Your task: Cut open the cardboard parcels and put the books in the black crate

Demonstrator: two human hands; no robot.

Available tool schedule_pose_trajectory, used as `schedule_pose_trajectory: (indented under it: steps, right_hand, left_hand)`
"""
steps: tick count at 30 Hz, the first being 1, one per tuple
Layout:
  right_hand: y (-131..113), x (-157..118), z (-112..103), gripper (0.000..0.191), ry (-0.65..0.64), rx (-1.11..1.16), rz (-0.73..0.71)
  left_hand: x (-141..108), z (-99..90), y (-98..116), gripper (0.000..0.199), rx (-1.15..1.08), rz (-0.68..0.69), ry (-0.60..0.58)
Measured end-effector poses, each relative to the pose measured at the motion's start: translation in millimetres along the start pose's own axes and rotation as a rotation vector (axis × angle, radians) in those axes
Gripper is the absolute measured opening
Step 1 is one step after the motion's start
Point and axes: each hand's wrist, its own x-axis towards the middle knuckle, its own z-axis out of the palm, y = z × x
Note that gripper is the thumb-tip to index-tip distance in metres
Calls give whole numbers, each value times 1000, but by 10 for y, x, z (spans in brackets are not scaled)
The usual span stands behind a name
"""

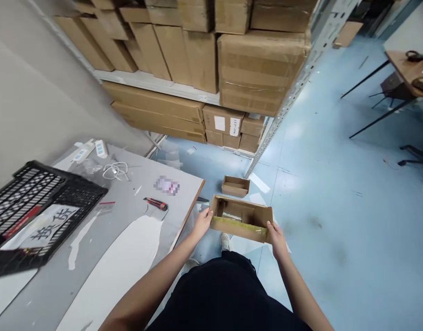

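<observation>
An open-topped cardboard box is held level in front of my body, above the blue floor. My left hand grips its left end, and my right hand grips its right end. Yellowish tape runs along the box's near upper edge. Just beyond it, a smaller open cardboard box stands on the floor. On the grey table to the left lies a red and black utility knife.
The grey table carries a black crate, power strips, a white cable and paper. Ahead, a metal rack holds many cardboard boxes. Another table stands at the far right. Paper scraps lie on the floor near my feet.
</observation>
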Motion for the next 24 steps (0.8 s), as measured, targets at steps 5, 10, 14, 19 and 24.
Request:
schedule_pose_trajectory:
  steps: [5,10,14,19,24]
  right_hand:
    - [-32,632,-736,56,174,31,5]
    - [-211,1360,-1364,60,309,-27,33]
    - [-150,1702,-1706,72,432,-127,186]
    - [196,1482,-1754,70,483,-142,221]
    - [418,1103,-1460,60,423,-128,190]
  left_hand:
    - [791,855,347,28,22,17,-131]
    - [1660,1693,709,33,52,7,-193]
    - [2104,1971,823,50,109,-57,-145]
    - [2058,1742,668,51,115,-122,-120]
    - [1620,1232,379,49,67,-229,-145]
